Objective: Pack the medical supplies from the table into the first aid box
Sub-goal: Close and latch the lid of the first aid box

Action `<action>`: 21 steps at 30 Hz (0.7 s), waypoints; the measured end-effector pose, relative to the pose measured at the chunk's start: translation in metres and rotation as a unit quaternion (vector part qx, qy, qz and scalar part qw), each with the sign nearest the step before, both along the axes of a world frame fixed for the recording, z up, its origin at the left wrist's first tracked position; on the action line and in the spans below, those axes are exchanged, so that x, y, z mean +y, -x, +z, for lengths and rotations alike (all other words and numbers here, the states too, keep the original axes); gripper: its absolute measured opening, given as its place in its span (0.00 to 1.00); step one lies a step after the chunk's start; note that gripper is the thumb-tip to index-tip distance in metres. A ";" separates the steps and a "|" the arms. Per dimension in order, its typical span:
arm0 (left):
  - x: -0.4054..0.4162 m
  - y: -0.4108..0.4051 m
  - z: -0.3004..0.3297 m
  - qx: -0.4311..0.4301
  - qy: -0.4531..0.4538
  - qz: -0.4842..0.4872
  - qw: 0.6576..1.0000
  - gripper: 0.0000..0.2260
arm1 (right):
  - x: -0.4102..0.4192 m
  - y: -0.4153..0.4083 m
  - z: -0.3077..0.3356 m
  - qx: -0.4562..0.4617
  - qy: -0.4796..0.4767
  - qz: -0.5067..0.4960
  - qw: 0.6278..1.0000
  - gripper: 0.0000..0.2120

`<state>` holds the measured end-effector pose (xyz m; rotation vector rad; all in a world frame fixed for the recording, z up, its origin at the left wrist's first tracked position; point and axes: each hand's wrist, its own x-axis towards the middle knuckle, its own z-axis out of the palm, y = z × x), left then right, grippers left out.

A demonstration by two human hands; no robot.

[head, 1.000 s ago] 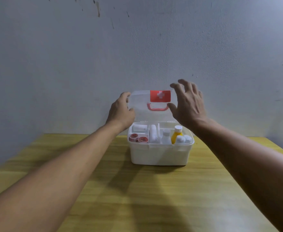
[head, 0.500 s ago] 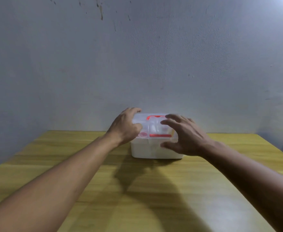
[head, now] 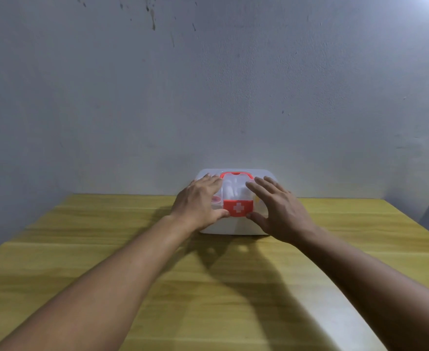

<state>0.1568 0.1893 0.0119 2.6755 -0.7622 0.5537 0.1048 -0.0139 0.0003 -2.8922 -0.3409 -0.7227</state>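
Both hands flat on shut first aid box [head: 233, 225] at counter's [head: 107, 249] far edge: left hand [head: 198, 201] & right hand [head: 279, 211], fingers spread wide, holding nothing, prob. pressing lid to latch.

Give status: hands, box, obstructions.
Left hand and right hand flat on lid. First aid box closed, supplies inside. Table shows nothing in the way.
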 end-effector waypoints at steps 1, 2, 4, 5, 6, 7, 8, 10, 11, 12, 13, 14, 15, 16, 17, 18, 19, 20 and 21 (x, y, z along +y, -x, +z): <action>0.000 0.000 0.000 -0.001 -0.003 0.001 1.000 0.37 | 0.000 0.000 -0.001 -0.002 0.005 0.000 1.000 0.33; 0.000 0.001 0.001 -0.003 -0.006 0.002 1.000 0.37 | -0.001 -0.001 -0.001 -0.002 0.007 0.001 1.000 0.33; 0.000 0.002 0.001 -0.013 -0.008 0.002 1.000 0.37 | -0.001 -0.002 -0.001 -0.003 0.009 0.000 1.000 0.33; 0.000 0.003 0.001 -0.017 -0.005 0.003 1.000 0.37 | -0.001 -0.002 -0.001 -0.004 0.012 -0.001 1.000 0.33; 0.000 0.002 0.001 -0.021 -0.002 0.003 1.000 0.36 | -0.001 -0.003 -0.001 -0.005 0.015 -0.002 1.000 0.33; 0.000 0.003 0.000 -0.024 0.001 0.002 1.000 0.36 | -0.001 -0.003 -0.001 -0.006 0.017 -0.003 1.000 0.33; 0.000 0.004 0.000 -0.026 0.000 0.001 1.000 0.36 | 0.000 -0.003 -0.001 -0.008 0.017 -0.004 1.000 0.33; 0.000 0.004 0.001 -0.026 -0.004 -0.001 1.000 0.37 | -0.001 -0.002 -0.002 -0.009 0.019 -0.005 1.000 0.33; 0.000 0.004 0.001 -0.024 -0.006 -0.001 1.000 0.38 | -0.001 -0.002 -0.002 -0.010 0.021 -0.005 1.000 0.34; 0.000 0.004 0.001 -0.020 -0.008 -0.001 1.000 0.38 | -0.001 -0.002 -0.002 -0.010 0.023 -0.005 1.000 0.34; 0.000 0.004 0.001 -0.016 -0.009 0.000 1.000 0.39 | -0.001 -0.002 -0.002 -0.008 0.026 -0.006 1.000 0.34; 0.000 0.003 0.002 -0.012 -0.008 0.000 1.000 0.39 | -0.001 -0.002 -0.002 -0.005 0.029 -0.007 1.000 0.35; 0.000 0.002 0.002 -0.010 -0.008 0.001 1.000 0.39 | -0.001 -0.003 -0.001 -0.002 0.031 -0.006 1.000 0.35; 0.000 0.001 0.003 -0.008 -0.010 0.003 1.000 0.39 | -0.001 -0.004 0.000 0.002 0.032 -0.005 0.999 0.36; 0.000 -0.001 0.003 -0.007 -0.015 0.006 1.000 0.39 | -0.002 -0.005 0.001 0.007 0.032 -0.004 0.999 0.36; 0.000 -0.002 0.004 -0.006 -0.022 0.008 1.000 0.39 | -0.003 -0.006 0.001 0.011 0.031 -0.003 0.999 0.36; -0.001 -0.004 0.004 -0.002 -0.029 0.012 1.000 0.39 | -0.004 -0.008 0.002 0.016 0.027 -0.003 1.000 0.36; -0.001 -0.005 0.004 0.002 -0.036 0.015 0.999 0.39 | -0.005 -0.010 0.002 0.020 0.023 -0.003 1.000 0.36; -0.002 -0.007 0.004 0.004 -0.041 0.018 0.999 0.39 | -0.006 -0.012 0.003 0.023 0.020 -0.004 1.000 0.36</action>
